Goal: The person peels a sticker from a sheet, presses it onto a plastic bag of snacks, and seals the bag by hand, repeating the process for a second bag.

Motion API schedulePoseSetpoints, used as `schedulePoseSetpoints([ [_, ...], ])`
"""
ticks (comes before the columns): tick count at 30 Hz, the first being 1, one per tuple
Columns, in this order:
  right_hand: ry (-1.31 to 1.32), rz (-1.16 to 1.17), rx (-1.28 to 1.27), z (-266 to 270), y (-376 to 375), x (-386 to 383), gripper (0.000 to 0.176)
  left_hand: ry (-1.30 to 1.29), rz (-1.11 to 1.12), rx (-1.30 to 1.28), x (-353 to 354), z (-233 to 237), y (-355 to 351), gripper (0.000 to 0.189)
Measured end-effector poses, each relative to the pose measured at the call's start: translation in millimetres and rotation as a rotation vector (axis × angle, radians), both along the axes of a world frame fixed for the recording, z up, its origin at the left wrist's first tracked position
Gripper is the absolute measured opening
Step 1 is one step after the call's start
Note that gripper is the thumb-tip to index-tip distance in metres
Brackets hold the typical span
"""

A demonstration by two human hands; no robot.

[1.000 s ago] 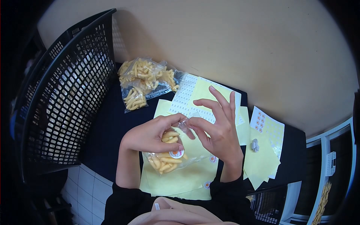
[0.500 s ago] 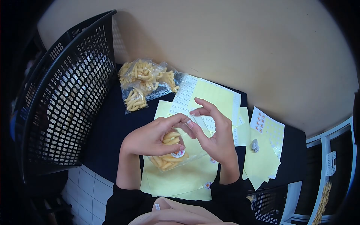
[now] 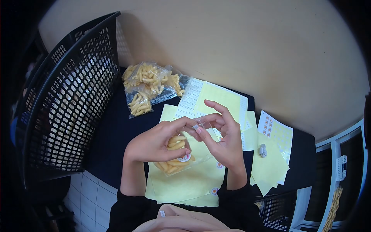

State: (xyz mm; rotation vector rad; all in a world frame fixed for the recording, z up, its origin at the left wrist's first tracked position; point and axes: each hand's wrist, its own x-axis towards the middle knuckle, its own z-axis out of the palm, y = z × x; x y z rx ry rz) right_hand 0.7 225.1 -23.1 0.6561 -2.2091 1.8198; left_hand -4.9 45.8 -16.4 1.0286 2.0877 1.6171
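Observation:
A clear plastic bag of pale yellow snack sticks (image 3: pixel 172 167) hangs tilted over yellow backing paper (image 3: pixel 181 185). My left hand (image 3: pixel 154 143) is closed around the bag, its thumb beside a round printed sticker (image 3: pixel 185 157) on the front. At the bag's upper end, my right hand (image 3: pixel 224 137) pinches the clear plastic between thumb and fingers, with the index finger raised away. A small white label (image 3: pixel 196 127) shows at the plastic between the two hands' fingertips.
Several filled snack bags (image 3: pixel 147 83) are piled at the back left by the wall. A tall black perforated basket (image 3: pixel 73 104) stands on the left. Sticker sheets (image 3: pixel 222 96) lie behind my hands, and more sheets (image 3: pixel 270 154) with a crumpled grey scrap (image 3: pixel 262 150) are at right.
My right index finger has lifted slightly, and the other right fingers have curled in closer around the top of the plastic. My left hand and the bag have barely moved.

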Motion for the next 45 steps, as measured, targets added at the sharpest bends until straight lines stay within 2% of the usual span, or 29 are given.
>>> schedulePoseSetpoints([
  [3,0.006,-0.004,-0.004,1.5,0.4,1.1,0.047,-0.015,-0.003,0.021,0.2,-0.6,2.2,0.041],
  [5,0.015,-0.047,-0.004,3.1,-0.5,2.8,0.047,0.158,0.036,0.046,-0.4,-4.0,4.7,0.032],
  [8,0.118,-0.055,0.039,0.6,-2.2,3.1,0.047,0.052,0.127,0.037,0.3,-1.6,4.9,0.022],
  [11,0.139,-0.083,0.067,2.6,-4.6,5.8,0.046,0.010,0.229,-0.015,2.1,7.6,8.4,0.019],
  [17,0.133,-0.085,0.038,11.5,-4.0,13.3,0.048,0.101,0.363,0.071,6.6,6.1,18.1,0.016],
  [20,0.141,-0.109,0.048,12.8,-3.7,17.3,0.050,0.183,0.340,0.016,6.0,6.0,16.4,0.018],
  [23,0.183,-0.183,0.120,11.7,2.0,19.2,0.048,0.264,0.334,0.078,8.1,5.8,18.3,0.017],
  [27,0.248,-0.196,0.195,20.2,10.9,30.3,0.048,0.257,0.323,0.081,15.9,11.2,23.4,0.019],
  [30,0.263,-0.203,0.193,21.4,18.4,40.5,0.045,0.144,0.242,-0.041,18.3,12.4,23.8,0.018],
  [32,0.260,-0.332,0.231,19.3,36.4,51.6,0.041,0.424,0.308,0.117,16.8,3.8,30.6,0.026],
  [33,0.220,-0.384,0.160,17.6,50.1,58.5,0.040,0.340,0.295,-0.012,15.1,10.7,20.0,0.038],
  [35,0.181,-0.501,0.041,16.1,84.1,75.8,0.037,0.328,0.503,0.006,7.8,11.8,6.6,0.033],
  [38,0.237,-0.733,0.037,7.0,154.7,114.2,0.027,0.232,0.725,0.212,-29.4,-14.3,-27.2,0.026],
  [40,0.271,-1.033,0.021,-4.6,201.4,150.8,0.024,0.209,0.774,0.262,-54.1,-36.9,-46.8,0.024],
  [42,0.253,-1.282,0.057,-22.6,248.4,201.4,0.027,0.255,0.953,-0.014,-72.8,-59.4,-55.9,0.028],
  [43,0.218,-1.454,0.026,-32.8,266.8,226.0,0.029,0.259,0.955,-0.014,-78.3,-71.2,-54.1,0.028],
  [45,0.271,-1.708,-0.087,-60.7,295.8,270.1,0.031,0.723,0.885,-0.377,-85.9,-92.3,-50.2,0.036],
])
